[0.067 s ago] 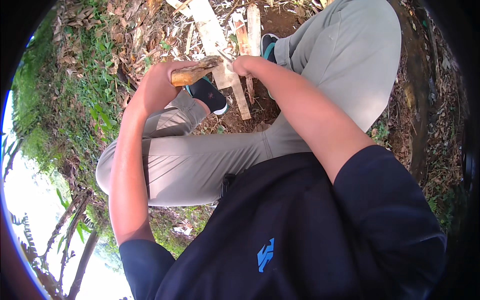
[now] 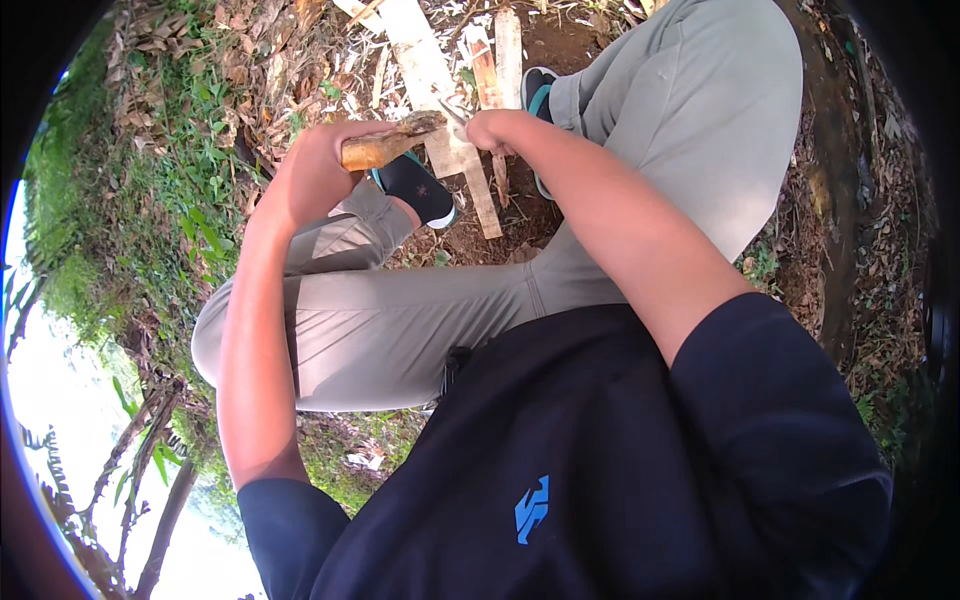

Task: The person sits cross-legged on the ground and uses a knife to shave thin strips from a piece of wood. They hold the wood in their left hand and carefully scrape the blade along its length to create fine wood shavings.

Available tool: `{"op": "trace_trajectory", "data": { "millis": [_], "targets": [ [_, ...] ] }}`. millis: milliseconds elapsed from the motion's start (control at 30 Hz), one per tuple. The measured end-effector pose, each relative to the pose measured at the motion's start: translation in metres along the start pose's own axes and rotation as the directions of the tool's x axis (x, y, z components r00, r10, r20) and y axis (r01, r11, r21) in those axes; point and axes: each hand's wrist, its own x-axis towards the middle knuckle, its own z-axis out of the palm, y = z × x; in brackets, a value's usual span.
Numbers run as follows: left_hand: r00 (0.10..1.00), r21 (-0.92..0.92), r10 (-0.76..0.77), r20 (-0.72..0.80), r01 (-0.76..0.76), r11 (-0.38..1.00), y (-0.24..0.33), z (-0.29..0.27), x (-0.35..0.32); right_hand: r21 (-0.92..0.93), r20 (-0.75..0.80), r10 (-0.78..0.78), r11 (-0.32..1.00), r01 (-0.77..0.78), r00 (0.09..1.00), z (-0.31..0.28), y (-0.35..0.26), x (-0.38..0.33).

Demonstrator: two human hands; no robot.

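My left hand (image 2: 318,178) is closed around the near end of a rough chunk of wood (image 2: 372,152), yellow-brown on its cut face and dark along the top. Its far end points right, toward my other hand. My right hand (image 2: 492,131) is closed in a fist beside that end, gripping what looks like a knife. Only a short, pale length of its blade (image 2: 454,112) shows between fist and wood; the handle is hidden in my fingers. Whether the blade touches the wood, I cannot tell.
Below my hands, pale wooden boards (image 2: 415,50) and a reddish strip (image 2: 484,72) lie on soil with scattered wood shavings. My shoes (image 2: 418,190) stand on either side of the boards. Green plants (image 2: 200,110) and dry leaves cover the ground at left; a dark log (image 2: 835,200) lies at right.
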Motion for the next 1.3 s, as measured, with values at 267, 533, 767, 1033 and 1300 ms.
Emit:
{"op": "trace_trajectory", "data": {
  "millis": [267,533,767,1033,1300],
  "targets": [
    [0.998,-0.006,0.051,-0.048,-0.052,0.999,-0.004,0.001,0.005,-0.402,0.013,-0.105,0.910,0.101,0.994,0.000,-0.035,-0.043],
    [0.998,-0.057,0.045,-0.044,-0.048,0.997,-0.012,0.000,0.005,-0.319,-0.019,-0.100,0.944,0.089,0.995,-0.006,-0.048,-0.064],
    [0.998,-0.079,0.054,-0.013,-0.055,0.995,-0.018,-0.003,0.013,0.071,-0.191,0.094,0.994,-0.081,0.977,0.022,-0.047,-0.032],
    [0.999,-0.042,-0.011,0.047,0.013,0.999,-0.006,-0.010,0.015,0.430,-0.174,0.281,0.884,-0.184,0.944,0.021,-0.049,-0.045],
    [0.999,-0.048,-0.022,0.041,0.024,0.999,0.005,-0.013,0.013,0.318,-0.276,0.140,0.947,-0.047,0.951,0.016,-0.050,-0.059]
  ]
}}
